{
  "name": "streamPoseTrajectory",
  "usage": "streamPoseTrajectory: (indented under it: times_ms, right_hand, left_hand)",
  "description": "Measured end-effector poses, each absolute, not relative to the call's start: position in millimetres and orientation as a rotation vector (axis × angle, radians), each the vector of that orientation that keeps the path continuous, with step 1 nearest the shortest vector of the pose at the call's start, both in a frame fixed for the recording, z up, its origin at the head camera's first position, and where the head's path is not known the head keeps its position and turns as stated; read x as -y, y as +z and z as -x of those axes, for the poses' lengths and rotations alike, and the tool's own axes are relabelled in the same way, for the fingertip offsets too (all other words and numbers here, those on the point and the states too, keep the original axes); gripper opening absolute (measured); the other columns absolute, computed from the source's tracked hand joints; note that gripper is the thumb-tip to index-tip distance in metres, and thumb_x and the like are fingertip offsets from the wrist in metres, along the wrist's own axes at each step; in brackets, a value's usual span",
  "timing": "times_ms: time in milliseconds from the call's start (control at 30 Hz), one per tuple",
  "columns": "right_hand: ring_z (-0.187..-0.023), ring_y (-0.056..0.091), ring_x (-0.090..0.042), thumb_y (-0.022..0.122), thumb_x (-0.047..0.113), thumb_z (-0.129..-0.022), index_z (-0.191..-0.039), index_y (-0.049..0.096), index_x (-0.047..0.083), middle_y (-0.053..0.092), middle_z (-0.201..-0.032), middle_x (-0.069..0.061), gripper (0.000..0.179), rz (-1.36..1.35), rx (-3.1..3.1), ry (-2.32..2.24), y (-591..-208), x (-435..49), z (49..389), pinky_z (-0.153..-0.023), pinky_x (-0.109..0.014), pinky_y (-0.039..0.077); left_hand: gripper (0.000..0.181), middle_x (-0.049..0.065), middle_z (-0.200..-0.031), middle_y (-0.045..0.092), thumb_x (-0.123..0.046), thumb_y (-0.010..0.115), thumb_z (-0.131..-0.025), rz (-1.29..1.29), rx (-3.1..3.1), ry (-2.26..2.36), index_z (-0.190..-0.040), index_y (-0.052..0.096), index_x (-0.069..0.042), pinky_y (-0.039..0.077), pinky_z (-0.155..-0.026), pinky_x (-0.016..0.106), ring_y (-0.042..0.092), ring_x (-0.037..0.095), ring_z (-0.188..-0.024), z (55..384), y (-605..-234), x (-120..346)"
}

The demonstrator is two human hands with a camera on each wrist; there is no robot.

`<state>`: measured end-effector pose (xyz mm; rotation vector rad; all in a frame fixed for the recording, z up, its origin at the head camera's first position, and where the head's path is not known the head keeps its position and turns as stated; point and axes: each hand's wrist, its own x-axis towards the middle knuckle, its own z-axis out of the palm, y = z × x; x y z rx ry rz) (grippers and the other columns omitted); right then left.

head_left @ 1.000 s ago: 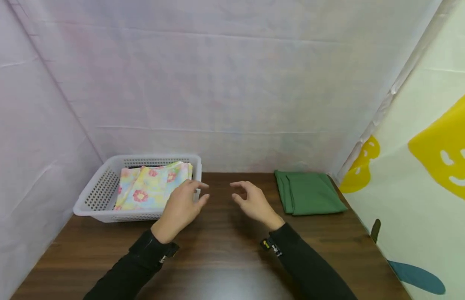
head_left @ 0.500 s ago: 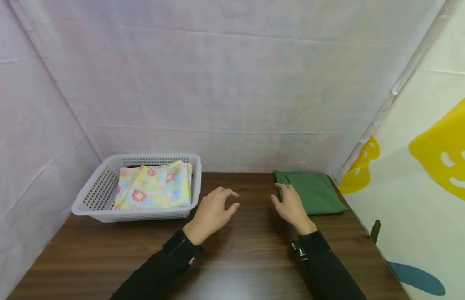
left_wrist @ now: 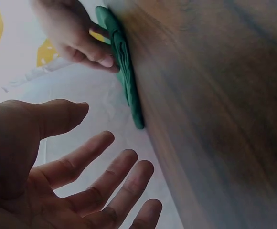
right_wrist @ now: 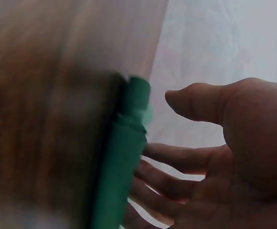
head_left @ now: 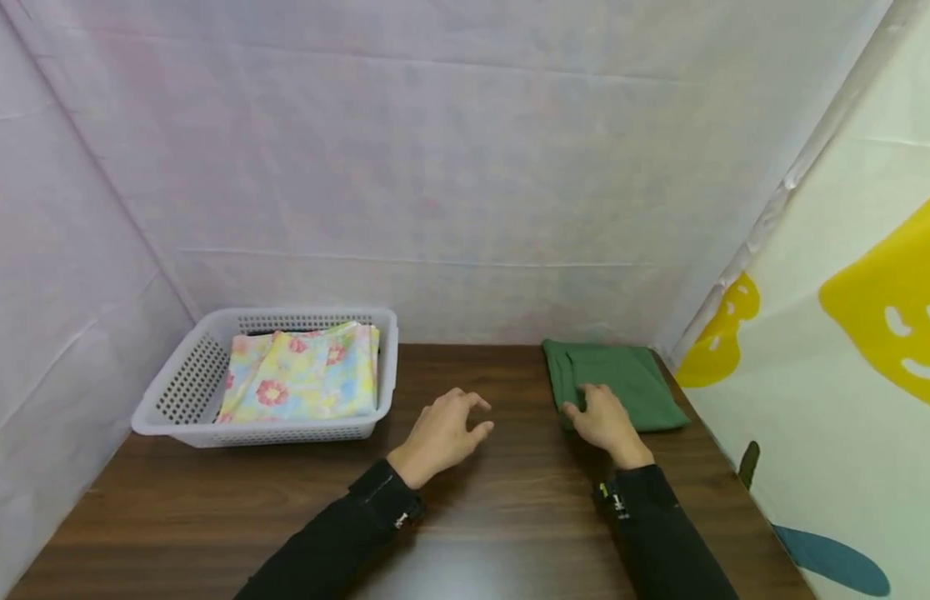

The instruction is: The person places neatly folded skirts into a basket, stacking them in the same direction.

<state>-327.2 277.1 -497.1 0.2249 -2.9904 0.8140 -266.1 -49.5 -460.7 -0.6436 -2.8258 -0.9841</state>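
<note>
A folded green cloth (head_left: 622, 383) lies at the back right of the brown table. Over its near left edge is my right hand (head_left: 606, 427), thumb apart from the fingers. In the right wrist view the fingers (right_wrist: 179, 160) of that hand reach behind the cloth's folded edge (right_wrist: 117, 176), while the thumb stands off it. My left hand (head_left: 442, 437) hovers over the middle of the table, holding nothing. Its fingers (left_wrist: 124, 174) are spread and slightly bent in the left wrist view, where the layered edge of the green cloth (left_wrist: 124, 67) also shows beside the right hand.
A white perforated plastic basket (head_left: 172, 408) stands at the back left, with a folded pastel floral cloth (head_left: 303, 375) in it. Pale wrinkled sheeting (head_left: 435, 167) closes off the back and left. A white sheet with yellow figures (head_left: 832, 333) borders the right side.
Both hands have moved to the right. The right hand has gone from beside the green cloth to over its left edge; the left has come away from the basket. The cloths have stayed put.
</note>
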Motion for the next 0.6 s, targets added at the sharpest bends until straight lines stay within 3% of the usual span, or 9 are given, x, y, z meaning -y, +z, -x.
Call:
streamPoseTrajectory:
  times_ms: [133, 267, 433, 600]
  right_hand:
    - [-0.142, 0.063, -0.064, 0.068, 0.032, -0.119, -0.157, 0.062, -0.014, 0.063, -0.155, -0.043, 0.06, -0.298, 3.018, 0.79, -480, -267, 318, -0.115, -0.074, 0.058]
    - [-0.141, 0.066, -0.061, 0.067, 0.03, -0.12, -0.155, 0.065, -0.012, 0.067, -0.154, -0.039, 0.054, -0.358, 3.043, 0.838, -471, -255, 308, -0.113, -0.072, 0.06]
    - [-0.135, 0.073, -0.052, 0.063, 0.02, -0.121, -0.155, 0.067, -0.009, 0.072, -0.15, -0.034, 0.044, -0.507, 3.055, 0.843, -476, -243, 303, -0.106, -0.063, 0.066]
    - [-0.134, 0.075, -0.047, 0.063, 0.008, -0.119, -0.153, 0.07, -0.006, 0.074, -0.151, -0.029, 0.038, -0.483, 3.116, 0.911, -455, -215, 284, -0.105, -0.058, 0.067]
  left_hand:
    - [0.034, 0.018, -0.132, 0.078, -0.025, 0.083, -0.111, 0.662, 2.834, -0.971, -0.14, 0.081, -0.007, 0.062, -0.074, 0.036, 0.069, 0.02, -0.091, 267, -464, 49]
    - [0.039, 0.02, -0.136, 0.076, -0.027, 0.083, -0.111, 0.686, 2.875, -0.931, -0.144, 0.079, -0.007, 0.067, -0.088, 0.051, 0.075, 0.03, -0.106, 266, -467, 48]
    - [0.05, 0.018, -0.15, 0.071, -0.036, 0.083, -0.111, 0.76, 2.952, -0.79, -0.153, 0.074, -0.011, 0.063, -0.109, 0.068, 0.071, 0.041, -0.133, 262, -467, 47]
    - [0.056, 0.016, -0.16, 0.065, -0.04, 0.082, -0.112, 0.87, 2.959, -0.742, -0.159, 0.071, -0.013, 0.058, -0.119, 0.073, 0.066, 0.042, -0.145, 258, -468, 45]
